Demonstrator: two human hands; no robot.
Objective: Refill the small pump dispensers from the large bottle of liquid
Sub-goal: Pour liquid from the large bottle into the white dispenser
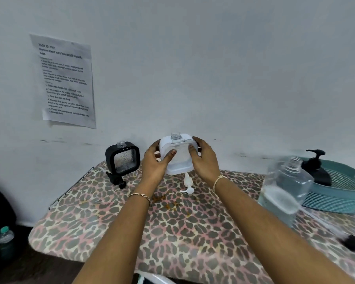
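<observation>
A white square dispenser (177, 158) with an uncapped clear neck stands at the back of the table, near the wall. My left hand (155, 160) and my right hand (205, 160) hold it from both sides, thumbs on its front. Its white pump head (187, 184) lies on the cloth just in front of it. To the left stands a black square dispenser (123, 157), also uncapped, with a black pump head (116, 179) lying beside its base. The large clear bottle (283, 189), uncapped and partly filled with clear liquid, stands at the right.
A teal basket (340, 193) at the far right holds a black pump dispenser (317, 167). The table has a leopard-print cloth (172, 232) with brownish stains in the middle. A black object (354, 242) lies near the right edge. A printed sheet (66, 80) hangs on the wall. A small bottle (5, 240) stands on the floor at the left.
</observation>
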